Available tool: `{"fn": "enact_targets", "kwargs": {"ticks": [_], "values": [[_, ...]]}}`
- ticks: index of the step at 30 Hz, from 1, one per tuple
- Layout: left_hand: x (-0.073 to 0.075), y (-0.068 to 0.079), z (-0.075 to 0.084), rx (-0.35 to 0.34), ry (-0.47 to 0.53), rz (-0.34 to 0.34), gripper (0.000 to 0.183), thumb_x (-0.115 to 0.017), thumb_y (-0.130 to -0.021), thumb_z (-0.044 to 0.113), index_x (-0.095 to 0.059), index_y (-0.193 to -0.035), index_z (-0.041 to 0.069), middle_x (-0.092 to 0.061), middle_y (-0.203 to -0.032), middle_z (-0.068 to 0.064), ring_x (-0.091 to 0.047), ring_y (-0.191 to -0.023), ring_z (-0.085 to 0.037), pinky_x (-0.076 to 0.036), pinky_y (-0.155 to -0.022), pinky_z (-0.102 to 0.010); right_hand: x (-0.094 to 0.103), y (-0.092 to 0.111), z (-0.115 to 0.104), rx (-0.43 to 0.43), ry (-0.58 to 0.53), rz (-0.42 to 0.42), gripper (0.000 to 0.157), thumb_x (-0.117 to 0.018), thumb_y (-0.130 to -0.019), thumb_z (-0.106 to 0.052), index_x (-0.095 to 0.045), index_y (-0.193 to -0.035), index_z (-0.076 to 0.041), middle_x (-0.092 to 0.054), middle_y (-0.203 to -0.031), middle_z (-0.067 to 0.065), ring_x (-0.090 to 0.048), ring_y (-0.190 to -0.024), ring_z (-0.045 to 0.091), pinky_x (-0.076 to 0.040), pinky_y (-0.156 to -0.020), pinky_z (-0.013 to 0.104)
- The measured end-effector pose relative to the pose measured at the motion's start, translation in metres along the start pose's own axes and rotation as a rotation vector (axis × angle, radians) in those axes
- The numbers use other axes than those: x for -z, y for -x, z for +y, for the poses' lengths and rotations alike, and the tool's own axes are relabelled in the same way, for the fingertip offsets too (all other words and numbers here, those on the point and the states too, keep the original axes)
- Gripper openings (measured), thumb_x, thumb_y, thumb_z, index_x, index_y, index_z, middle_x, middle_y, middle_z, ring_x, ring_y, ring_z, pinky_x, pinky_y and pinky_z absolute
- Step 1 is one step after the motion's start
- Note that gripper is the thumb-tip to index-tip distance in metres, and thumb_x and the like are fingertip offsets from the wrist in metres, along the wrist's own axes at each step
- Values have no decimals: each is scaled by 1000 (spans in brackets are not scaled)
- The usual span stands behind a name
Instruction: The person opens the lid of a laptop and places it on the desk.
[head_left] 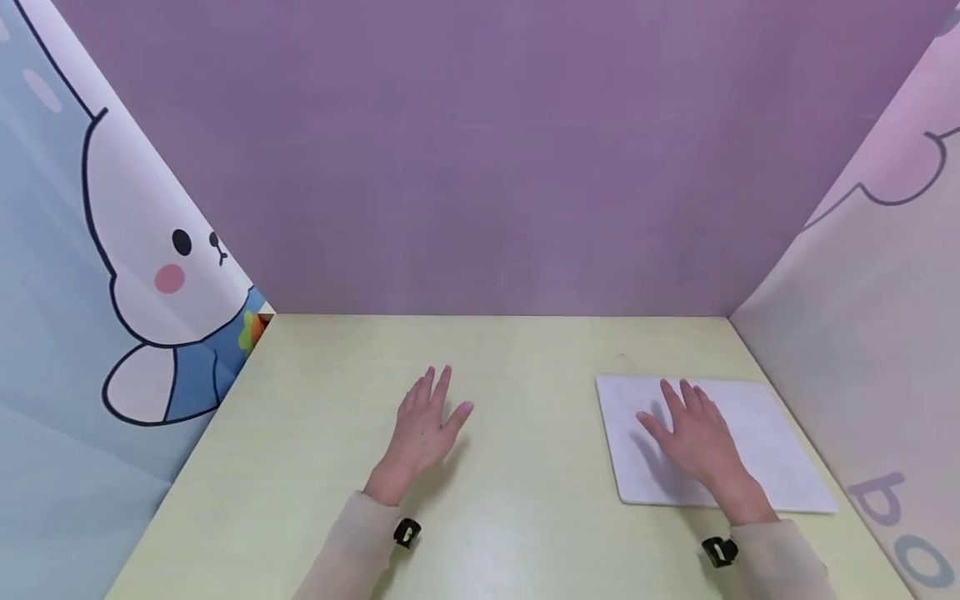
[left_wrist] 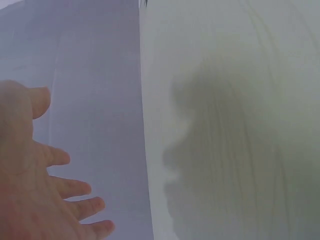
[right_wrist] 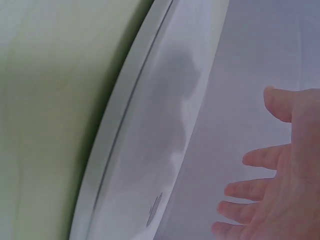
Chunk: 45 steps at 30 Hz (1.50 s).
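My left hand [head_left: 422, 431] hovers over the bare tabletop left of centre, fingers extended and thumb held apart, with nothing in it. To the right, a flat white rectangular board [head_left: 757, 442] lies on the table. My right hand [head_left: 697, 437] is above this board, its fingers spread, holding nothing; its shadow falls on the white surface. In the left wrist view the left hand [left_wrist: 35, 175] shows straight fingers and no object. The right wrist view has the right hand [right_wrist: 275, 185] likewise empty, apart from the board [right_wrist: 145, 140], whose thick edge shows.
The pale wood-look table [head_left: 517, 417] meets a purple wall [head_left: 495, 167] at the back. A blue cartoon-printed panel [head_left: 67, 350] bounds the left side, and a pale printed panel [head_left: 877, 333] the right, close to the board. Each wrist carries a small black device [head_left: 407, 533].
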<state>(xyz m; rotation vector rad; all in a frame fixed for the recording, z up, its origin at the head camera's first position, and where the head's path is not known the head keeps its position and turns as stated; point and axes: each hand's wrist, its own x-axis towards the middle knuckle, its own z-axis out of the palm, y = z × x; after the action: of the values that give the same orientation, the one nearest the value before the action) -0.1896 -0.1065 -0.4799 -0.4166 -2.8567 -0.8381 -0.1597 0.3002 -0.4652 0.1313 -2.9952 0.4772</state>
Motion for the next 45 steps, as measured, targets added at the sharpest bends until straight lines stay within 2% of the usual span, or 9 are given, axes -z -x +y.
{"fn": "enact_targets", "kwargs": {"ticks": [6, 12, 20, 29, 35, 42, 45], "values": [[-12, -3, 6, -18, 14, -36, 72, -35, -97, 57, -22, -152, 12, -21, -154, -21, -22, -139, -42, -21, -109, -59, 7, 1, 18, -20, 8, 5, 76, -41, -97, -52, -31, -143, 8, -24, -142, 41, -21, -129, 58, -19, -102, 67], [-16, -8, 19, -20, 35, -87, 71, -31, -98, 58, -21, -153, 14, -21, -155, -19, -20, -140, -39, -20, -110, -56, 15, -2, 35, -24, 21, 26, 74, -41, -98, -51, -35, -140, 10, -30, -137, 42, -28, -122, 59, -25, -96, 69], [-22, -14, 33, -22, 46, -127, 70, -34, -98, 56, -23, -152, 13, -23, -154, -19, -22, -140, -39, -21, -111, -55, 26, -8, 50, -76, 17, -33, 76, -39, -97, -55, -35, -140, 8, -32, -135, 41, -29, -119, 60, -29, -89, 72], [-30, -18, 44, -52, 68, -140, 69, -36, -98, 54, -25, -151, 12, -25, -153, -19, -23, -139, -39, -23, -110, -56, 32, -10, 79, -116, 10, -40, 76, -40, -97, -54, -34, -140, 8, -32, -131, 41, -32, -114, 60, -33, -82, 72], [-36, -21, 54, -36, 98, -152, 69, -35, -98, 56, -25, -151, 14, -26, -153, -17, -24, -139, -36, -25, -109, -56, 36, -11, 94, -105, -13, -3, 74, -43, -97, -50, -37, -136, 13, -35, -128, 43, -33, -114, 61, -31, -88, 69], [-44, -21, 66, -15, 156, -157, 70, -37, -97, 57, -19, -153, 20, -24, -155, -12, -25, -140, -34, -27, -108, -57, 36, -10, 112, -139, -29, -49, 77, -41, -97, -51, -32, -138, 14, -32, -129, 45, -30, -115, 62, -30, -87, 71], [-49, -21, 70, -25, 169, -151, 70, -37, -97, 57, -19, -153, 19, -25, -154, -13, -27, -139, -34, -29, -107, -57, 36, -7, 117, -156, -46, -69, 78, -41, -97, -52, -31, -139, 13, -32, -129, 45, -30, -114, 63, -30, -86, 72]]}}
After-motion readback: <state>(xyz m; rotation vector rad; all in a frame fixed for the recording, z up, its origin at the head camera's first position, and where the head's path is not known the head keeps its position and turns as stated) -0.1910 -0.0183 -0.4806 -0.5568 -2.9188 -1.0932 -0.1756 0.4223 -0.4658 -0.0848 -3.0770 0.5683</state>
